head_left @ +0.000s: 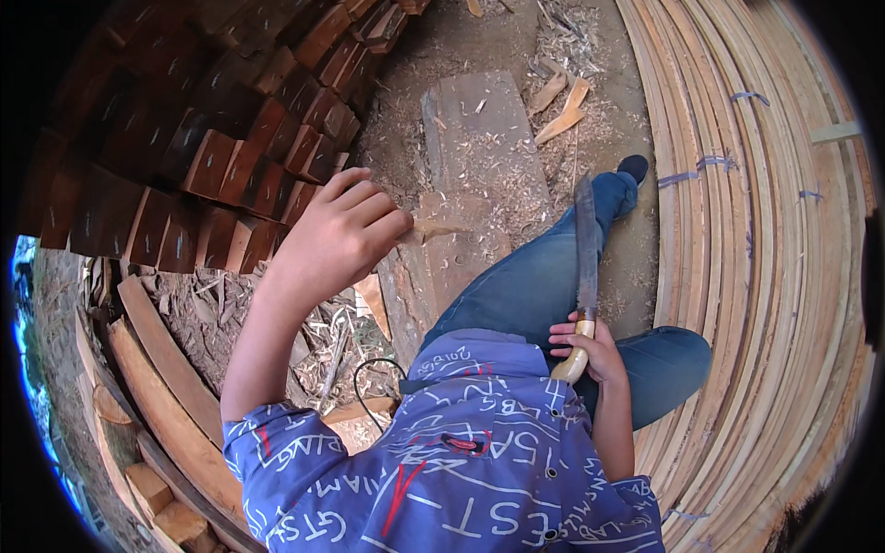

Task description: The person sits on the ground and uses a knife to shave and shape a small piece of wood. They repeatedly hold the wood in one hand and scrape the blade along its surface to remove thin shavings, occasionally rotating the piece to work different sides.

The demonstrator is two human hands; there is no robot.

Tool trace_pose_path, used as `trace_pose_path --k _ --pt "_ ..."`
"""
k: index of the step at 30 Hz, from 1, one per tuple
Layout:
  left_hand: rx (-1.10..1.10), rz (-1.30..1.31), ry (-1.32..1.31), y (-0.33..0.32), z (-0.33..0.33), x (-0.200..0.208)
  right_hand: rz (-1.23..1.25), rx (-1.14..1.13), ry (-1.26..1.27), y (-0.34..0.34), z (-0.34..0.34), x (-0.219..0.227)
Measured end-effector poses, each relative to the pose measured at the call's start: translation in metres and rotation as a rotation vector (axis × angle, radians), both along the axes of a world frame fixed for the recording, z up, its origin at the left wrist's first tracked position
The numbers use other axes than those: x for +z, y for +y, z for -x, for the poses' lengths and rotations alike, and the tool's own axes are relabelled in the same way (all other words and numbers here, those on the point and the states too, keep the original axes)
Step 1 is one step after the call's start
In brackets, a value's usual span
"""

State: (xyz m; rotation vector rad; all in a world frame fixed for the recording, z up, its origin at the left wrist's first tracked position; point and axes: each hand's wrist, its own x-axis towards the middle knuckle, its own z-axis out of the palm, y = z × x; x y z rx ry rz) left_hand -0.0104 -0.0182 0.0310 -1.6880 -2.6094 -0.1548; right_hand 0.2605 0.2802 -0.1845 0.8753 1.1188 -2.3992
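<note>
My left hand (341, 230) is raised at the left of the middle, its fingers curled. At its fingertips a small pointed piece of wood (433, 229) sticks out to the right, its other end hidden by the hand. In front of my right thigh, my right hand (597, 350) is closed around the pale handle of a machete (587, 249). The long dark blade points away from me over my jeans, its tip near my lower leg. Blade and wood piece are well apart.
A worn board (489, 138) lies on the ground ahead amid shavings, with wood offcuts (562, 112) beyond. Stacked dark wooden blocks (230, 170) rise at the far left. Long bundled timber strips (728, 240) fill the right side. Curved slabs (166, 396) lie at the near left.
</note>
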Motion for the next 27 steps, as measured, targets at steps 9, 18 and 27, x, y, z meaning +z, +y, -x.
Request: trace_pose_path --k 9,18,27 --pt "0.135 0.127 -0.083 0.019 -0.004 -0.006 -0.462 0.257 -0.122 0.014 0.066 0.029" --pt "0.226 0.159 -0.271 0.011 0.004 -0.014 -0.6 0.766 0.302 -0.032 0.164 0.025" --pt "0.606 0.287 -0.476 0.008 -0.001 -0.009 -0.495 0.928 0.275 -0.059 0.209 -0.015"
